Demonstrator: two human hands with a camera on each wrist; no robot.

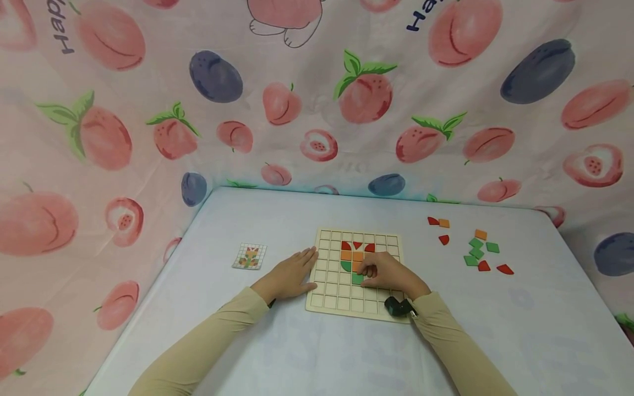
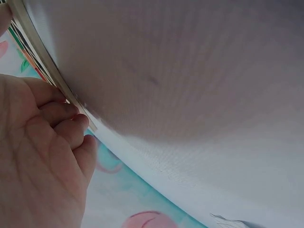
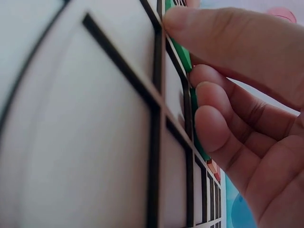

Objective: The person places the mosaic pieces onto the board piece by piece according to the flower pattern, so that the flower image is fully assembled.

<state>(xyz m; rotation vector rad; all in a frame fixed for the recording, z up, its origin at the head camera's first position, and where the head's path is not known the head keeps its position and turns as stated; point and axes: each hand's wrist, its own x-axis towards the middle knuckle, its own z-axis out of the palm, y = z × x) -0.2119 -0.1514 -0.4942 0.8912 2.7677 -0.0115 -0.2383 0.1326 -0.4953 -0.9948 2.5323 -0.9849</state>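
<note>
A pale wooden grid board lies flat on the table, bearing red, orange and green pieces in its cells. My left hand rests at the board's left edge, fingertips touching the rim. The right hand is over the board's middle. Its thumb and fingertips are at opposite sides of a green square piece, which sits in or just at a cell; the right wrist view shows the thumb on this green piece. Beside it is a green quarter-round piece. The hand hides several cells to the right.
A small pattern card lies left of the board. Loose pieces are scattered at the right, among them a green square, an orange square and a red quarter-round. A fruit-print cloth hangs behind the table.
</note>
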